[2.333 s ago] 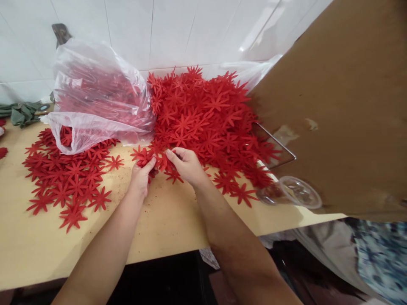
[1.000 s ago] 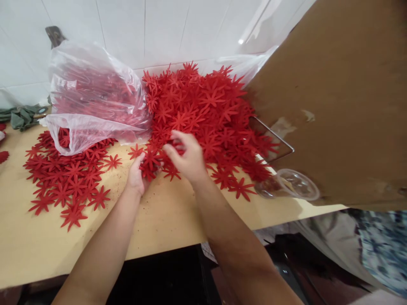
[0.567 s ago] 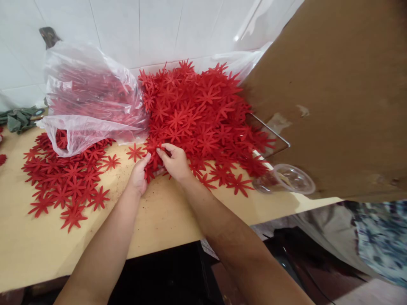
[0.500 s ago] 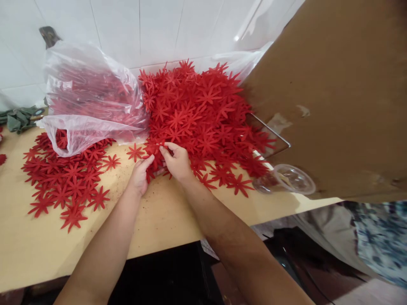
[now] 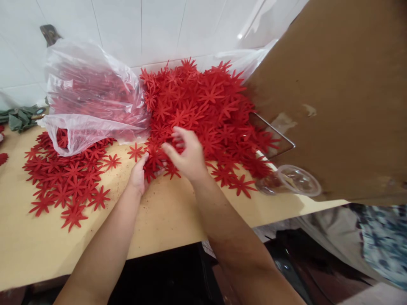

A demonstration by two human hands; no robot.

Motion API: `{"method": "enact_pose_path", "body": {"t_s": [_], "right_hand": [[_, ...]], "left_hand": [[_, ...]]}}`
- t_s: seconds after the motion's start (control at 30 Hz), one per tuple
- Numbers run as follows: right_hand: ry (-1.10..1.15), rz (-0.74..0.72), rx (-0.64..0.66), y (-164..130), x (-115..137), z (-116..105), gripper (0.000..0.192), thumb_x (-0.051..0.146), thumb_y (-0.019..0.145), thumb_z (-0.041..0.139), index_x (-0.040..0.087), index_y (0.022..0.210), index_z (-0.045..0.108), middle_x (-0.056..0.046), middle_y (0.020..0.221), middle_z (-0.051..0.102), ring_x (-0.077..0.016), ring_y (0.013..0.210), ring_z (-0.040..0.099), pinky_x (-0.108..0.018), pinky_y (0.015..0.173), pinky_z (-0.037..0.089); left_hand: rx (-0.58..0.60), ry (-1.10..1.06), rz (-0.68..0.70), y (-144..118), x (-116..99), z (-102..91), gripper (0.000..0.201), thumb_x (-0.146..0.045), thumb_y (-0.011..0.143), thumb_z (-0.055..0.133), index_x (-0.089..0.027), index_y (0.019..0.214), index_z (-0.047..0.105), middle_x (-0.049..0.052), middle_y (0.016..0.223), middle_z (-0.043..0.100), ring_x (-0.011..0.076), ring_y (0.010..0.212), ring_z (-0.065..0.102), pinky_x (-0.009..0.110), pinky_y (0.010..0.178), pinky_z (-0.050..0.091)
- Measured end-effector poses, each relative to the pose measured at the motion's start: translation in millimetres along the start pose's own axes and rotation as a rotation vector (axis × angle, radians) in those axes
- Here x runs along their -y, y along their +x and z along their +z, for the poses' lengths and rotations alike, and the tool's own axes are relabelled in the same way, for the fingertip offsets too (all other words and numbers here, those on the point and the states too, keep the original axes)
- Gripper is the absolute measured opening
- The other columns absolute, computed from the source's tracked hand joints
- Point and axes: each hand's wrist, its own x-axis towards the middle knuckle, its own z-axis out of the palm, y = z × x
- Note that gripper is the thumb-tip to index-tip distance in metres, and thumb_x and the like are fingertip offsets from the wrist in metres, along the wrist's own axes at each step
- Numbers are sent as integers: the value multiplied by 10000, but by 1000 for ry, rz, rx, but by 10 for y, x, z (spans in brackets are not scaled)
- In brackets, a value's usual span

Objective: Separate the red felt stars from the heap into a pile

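Observation:
My left hand (image 5: 140,174) is closed around several stacked red star-shaped fabric petals (image 5: 154,157); its thumb is at their left edge and fingertips show beneath them. To the right, my right hand (image 5: 188,154) hovers at the front of a large heap of the same red petals (image 5: 203,106). Its thumb and fingers are apart, and I see nothing between them. A single loose petal piece (image 5: 135,151) lies just left of the held stack. At the left, a second, flatter pile (image 5: 74,178) is spread on the table (image 5: 165,216).
A clear plastic bag of red petals (image 5: 92,93) stands behind the left pile, against the tiled wall (image 5: 121,25). A large cardboard box (image 5: 343,97) rises at the right, with a metal wire (image 5: 276,129) and a clear plastic tub (image 5: 299,180) beside it. Green cloth (image 5: 20,118) lies far left.
My right hand has let go of the petals in my left hand and moved right and slightly up, its fingers opening. My left hand stays nearly in place with the petals.

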Motion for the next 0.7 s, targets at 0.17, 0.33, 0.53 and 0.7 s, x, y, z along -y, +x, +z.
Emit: {"method": "enact_pose_path", "body": {"t_s": [0.17, 0.33, 0.53, 0.7], "right_hand": [[262, 163, 329, -139, 41, 307, 216, 272, 713, 554, 178, 904, 590, -43, 835, 634, -166, 762, 593, -339, 739, 482], [327, 263, 220, -115, -23, 346, 279, 376, 797, 435, 165, 797, 618, -29, 670, 620, -155, 632, 580, -307, 632, 486], [-39, 52, -272, 78, -221, -33, 310, 294, 796, 415, 178, 1042, 565, -97, 962, 582, -210, 935, 552, -421, 839, 433], [-325, -55, -406, 133, -206, -259, 462, 295, 721, 518, 200, 1170, 468, -118, 1170, 480, -291, 1131, 415, -560, 934, 299]], "left_hand": [[36, -8, 29, 5, 16, -8, 187, -304, 756, 520, -140, 781, 608, 26, 676, 656, 132, 715, 625, 311, 743, 512], [87, 76, 91, 5, 39, -20, 177, -194, 670, 611, -140, 839, 607, 21, 731, 671, 126, 697, 626, 323, 741, 515], [14, 104, 134, 10, 46, -15, 131, -183, 671, 594, -116, 782, 610, 41, 689, 667, 141, 657, 633, 311, 677, 525], [32, 103, 100, 10, 42, -19, 158, -248, 700, 590, -103, 759, 614, 61, 701, 670, 143, 658, 634, 296, 659, 528]]}}
